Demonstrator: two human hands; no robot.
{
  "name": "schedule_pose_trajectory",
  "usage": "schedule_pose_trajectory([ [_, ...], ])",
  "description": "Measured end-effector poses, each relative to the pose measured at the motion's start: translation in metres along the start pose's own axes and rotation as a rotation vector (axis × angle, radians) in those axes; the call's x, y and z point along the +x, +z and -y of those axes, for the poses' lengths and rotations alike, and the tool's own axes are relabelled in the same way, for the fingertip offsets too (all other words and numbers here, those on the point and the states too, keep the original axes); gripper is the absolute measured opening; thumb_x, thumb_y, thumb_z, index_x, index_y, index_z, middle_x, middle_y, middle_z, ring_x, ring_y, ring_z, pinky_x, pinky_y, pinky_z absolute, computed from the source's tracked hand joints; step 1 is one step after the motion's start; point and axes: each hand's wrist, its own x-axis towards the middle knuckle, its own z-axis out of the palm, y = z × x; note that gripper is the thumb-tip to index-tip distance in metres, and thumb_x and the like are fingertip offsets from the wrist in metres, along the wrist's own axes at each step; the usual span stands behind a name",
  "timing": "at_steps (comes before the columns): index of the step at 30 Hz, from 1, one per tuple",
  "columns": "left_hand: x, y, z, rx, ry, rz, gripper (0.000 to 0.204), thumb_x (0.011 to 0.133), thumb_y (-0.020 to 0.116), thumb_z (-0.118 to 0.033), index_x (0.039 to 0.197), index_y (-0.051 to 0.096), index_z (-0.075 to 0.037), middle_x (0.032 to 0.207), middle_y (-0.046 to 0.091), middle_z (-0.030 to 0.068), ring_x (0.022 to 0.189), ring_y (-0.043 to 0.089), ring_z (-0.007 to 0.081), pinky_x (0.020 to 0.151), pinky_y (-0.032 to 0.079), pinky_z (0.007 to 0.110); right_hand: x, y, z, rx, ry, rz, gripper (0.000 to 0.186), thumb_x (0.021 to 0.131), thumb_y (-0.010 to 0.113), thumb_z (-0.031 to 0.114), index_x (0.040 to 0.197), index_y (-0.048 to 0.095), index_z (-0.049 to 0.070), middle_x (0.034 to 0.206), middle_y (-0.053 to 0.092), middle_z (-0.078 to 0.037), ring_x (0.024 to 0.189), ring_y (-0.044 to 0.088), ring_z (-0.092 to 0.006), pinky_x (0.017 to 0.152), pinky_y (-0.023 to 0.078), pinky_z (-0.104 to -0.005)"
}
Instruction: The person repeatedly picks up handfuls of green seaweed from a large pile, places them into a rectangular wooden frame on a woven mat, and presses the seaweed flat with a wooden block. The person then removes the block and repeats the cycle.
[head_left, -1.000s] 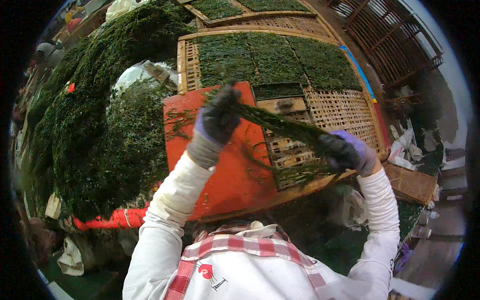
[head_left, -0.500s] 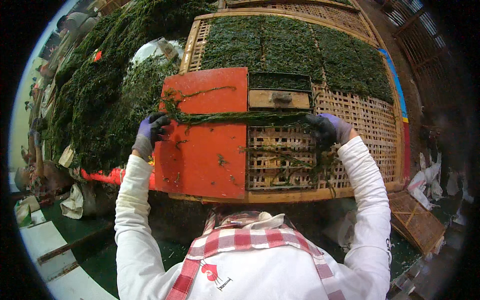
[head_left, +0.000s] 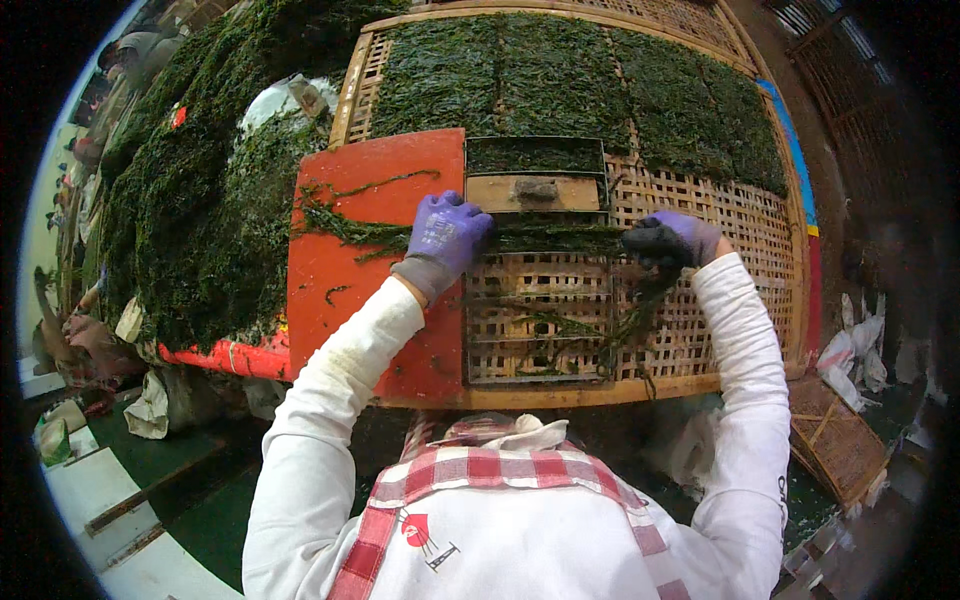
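A long strand of dark green seaweed (head_left: 560, 239) runs sideways over the thin metal frame and onto the red board (head_left: 378, 335). My left hand (head_left: 445, 236), in a purple and grey glove, is closed round it at the board's right edge. At the other end my right hand (head_left: 668, 240), gloved alike, grips the strand, with loose weed hanging below it. Between the hands and just beyond the strand, a wooden block (head_left: 500, 193) with a dark knob lies inside the metal frame (head_left: 540, 380). The fingertips of both hands are partly hidden.
Flat seaweed sheets (head_left: 560, 80) cover the far part of the woven bamboo rack (head_left: 730, 270). A large seaweed heap (head_left: 190, 200) rises on the left, with a white container (head_left: 280, 103) half sunk in it. A brown woven panel (head_left: 838, 445) leans at the lower right.
My left hand has moved right, from the board's left edge to its right edge, and closed on the strand. My right hand stays at the strand's right end.
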Motion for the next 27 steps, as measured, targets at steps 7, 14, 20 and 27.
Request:
schedule_pose_trajectory([
  [7,-0.004,0.003,0.0,-0.05,-0.04,-0.042,0.029,0.066,0.068,-0.014,0.095,0.067,-0.018,0.095,0.065,0.0013,0.093,0.055,0.0256,0.075,0.042,0.042,-0.053,-0.072,-0.04,-0.259,0.286,-0.349,0.039,0.08,0.068,0.033,0.102,0.062,0.002,0.088,0.065,-0.01,0.078,0.063,-0.0192,0.069,0.051,-0.0311],
  [14,-0.008,-0.007,-0.011,0.0,-0.125,-0.244,0.017,0.073,0.068,-0.023,0.088,0.068,-0.017,0.117,0.059,0.0078,0.116,0.046,0.0359,0.092,0.033,0.048,-0.04,0.066,0.023,-0.791,-0.529,-0.935,0.047,0.071,0.054,-0.006,0.115,0.06,0.01,0.108,0.064,-0.012,0.096,0.063,-0.0294,0.086,0.05,-0.0376],
  [20,0.001,-0.009,-0.003,-0.041,-0.329,-0.025,0.021,0.074,0.069,-0.032,0.091,0.07,-0.021,0.133,0.048,0.0121,0.127,0.034,0.0405,0.103,0.026,0.052,0.022,0.147,0.069,-1.105,-0.245,-0.668,0.059,0.076,0.054,0.004,0.133,0.045,0.014,0.131,0.048,-0.011,0.116,0.049,-0.031,0.097,0.038,-0.0421],
  [27,-0.037,-0.059,0.158,0.101,-0.425,-0.185,0.019,0.072,0.068,-0.019,0.091,0.069,-0.017,0.084,0.069,0.006,0.081,0.064,0.0278,0.072,0.051,0.039,0.025,0.146,0.09,-1.073,-0.246,-0.527,0.061,0.07,0.059,0.004,0.128,0.048,0.015,0.133,0.046,-0.014,0.117,0.047,-0.0321,0.093,0.04,-0.0435],
])
